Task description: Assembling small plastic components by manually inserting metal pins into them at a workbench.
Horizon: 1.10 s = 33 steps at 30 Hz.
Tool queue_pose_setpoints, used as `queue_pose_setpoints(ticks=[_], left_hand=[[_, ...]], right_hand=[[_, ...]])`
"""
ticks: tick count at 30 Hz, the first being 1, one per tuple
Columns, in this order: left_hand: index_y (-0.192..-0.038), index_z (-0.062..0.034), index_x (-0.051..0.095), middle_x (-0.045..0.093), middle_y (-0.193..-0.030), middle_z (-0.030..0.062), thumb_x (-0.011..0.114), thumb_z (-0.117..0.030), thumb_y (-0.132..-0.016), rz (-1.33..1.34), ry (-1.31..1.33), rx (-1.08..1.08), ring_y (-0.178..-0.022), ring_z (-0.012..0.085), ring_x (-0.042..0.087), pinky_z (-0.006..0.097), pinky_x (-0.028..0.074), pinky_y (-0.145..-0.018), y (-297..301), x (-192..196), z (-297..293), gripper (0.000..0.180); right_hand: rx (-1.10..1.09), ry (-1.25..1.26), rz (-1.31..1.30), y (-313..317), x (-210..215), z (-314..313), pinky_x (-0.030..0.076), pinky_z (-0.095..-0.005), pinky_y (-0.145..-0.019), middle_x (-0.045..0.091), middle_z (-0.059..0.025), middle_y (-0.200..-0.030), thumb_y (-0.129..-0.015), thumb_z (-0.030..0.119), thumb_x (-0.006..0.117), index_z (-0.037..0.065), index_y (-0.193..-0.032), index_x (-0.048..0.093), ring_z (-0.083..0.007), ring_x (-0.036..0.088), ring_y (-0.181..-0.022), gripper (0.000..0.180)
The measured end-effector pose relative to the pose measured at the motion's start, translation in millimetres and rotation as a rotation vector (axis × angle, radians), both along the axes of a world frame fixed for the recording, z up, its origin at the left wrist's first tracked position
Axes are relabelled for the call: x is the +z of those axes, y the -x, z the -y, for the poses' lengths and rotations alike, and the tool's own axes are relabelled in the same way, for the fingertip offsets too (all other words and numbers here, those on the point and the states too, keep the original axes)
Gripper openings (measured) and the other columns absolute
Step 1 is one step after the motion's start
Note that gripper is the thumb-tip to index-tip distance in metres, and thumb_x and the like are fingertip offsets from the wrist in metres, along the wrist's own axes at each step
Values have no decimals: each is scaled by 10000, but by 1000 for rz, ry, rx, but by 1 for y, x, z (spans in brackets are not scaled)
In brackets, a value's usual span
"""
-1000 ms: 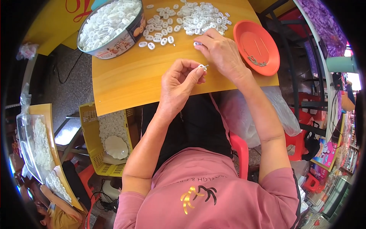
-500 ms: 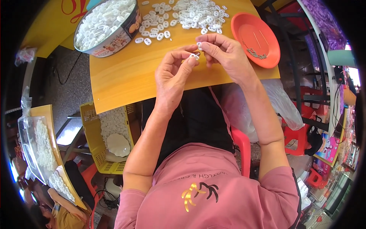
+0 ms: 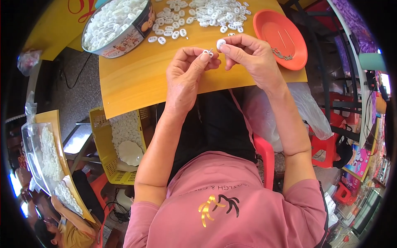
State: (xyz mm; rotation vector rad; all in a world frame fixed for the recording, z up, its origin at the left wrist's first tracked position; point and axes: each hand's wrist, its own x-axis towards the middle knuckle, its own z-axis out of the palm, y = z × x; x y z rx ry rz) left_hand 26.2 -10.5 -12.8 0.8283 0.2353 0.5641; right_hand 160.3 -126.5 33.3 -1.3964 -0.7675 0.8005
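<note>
Between thumb and fingertips my left hand (image 3: 186, 72) pinches a small white plastic piece with two holes (image 3: 208, 53). A thin metal bit seems to stick up from it, too small to name. My right hand (image 3: 252, 56) is closed on a white oval plastic piece (image 3: 221, 43), held between thumb and index finger a little apart from the left one. Both hands hover over the near part of the yellow table (image 3: 136, 82). Beyond them lies a loose pile of white two-holed pieces (image 3: 219, 14), with several scattered nearer.
A round tin (image 3: 118, 51) heaped with white pieces stands at the far left. An orange plate (image 3: 300, 53) on the right carries small metal parts and thin sticks. Below the table sits a yellow crate (image 3: 101, 157) of white pieces. Another person (image 3: 72, 231) is at lower left.
My hands have drawn slightly apart. The right has turned its piece so a broad white face shows; the left piece has tipped a little. The whole view has shifted slightly.
</note>
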Motion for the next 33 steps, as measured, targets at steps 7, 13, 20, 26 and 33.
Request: queue_pose_setpoints(ticks=[7, 13, 20, 26, 33], left_hand=[[-999, 14, 564, 672, -884, 121, 630, -98, -934, -51, -63, -11, -789, 173, 658, 288, 529, -759, 1, 2, 2, 146], [-992, 7, 557, 662, -864, 101, 622, -97, -938, -77, -93, -21, -764, 150, 638, 274, 517, -738, 0, 1, 1, 134], [-990, 5, 554, 659, -862, 95, 629, -106, -936, -83, -102, -27, -763, 140, 628, 271, 512, -734, 0, 2, 0, 145], [-989, 7, 558, 654, -849, 89, 636, -117, -932, -92, -105, -25, -751, 134, 619, 271, 513, -728, 1, 3, 1, 157], [-973, 12, 573, 643, -818, 74, 646, -114, -922, -103, -91, -20, -716, 121, 603, 254, 502, -687, 0, 1, 1, 154]], right_hand=[[2, 34, 73, 0, 6, -2, 504, -216, -643, 660, -34, -875, -906, 100, 660, -37, -1108, 664, -71, 582, -687, 244], [43, 29, 191, 3, 8, 0, 492, -194, -633, 662, -24, -914, -915, 110, 640, -5, -1161, 663, -47, 556, -691, 272], [18, 8, 430, 4, 7, -2, 468, -206, -622, 634, -4, -879, -923, 103, 628, -19, -1133, 672, -39, 565, -720, 247], [4, 25, 585, 5, 8, -3, 470, -213, -616, 623, -36, -845, -902, 83, 639, -4, -1105, 687, -68, 576, -694, 226], [0, -6, 652, 8, 3, -3, 489, -233, -623, 653, -72, -876, -890, 61, 643, -3, -1092, 688, -102, 600, -684, 217]])
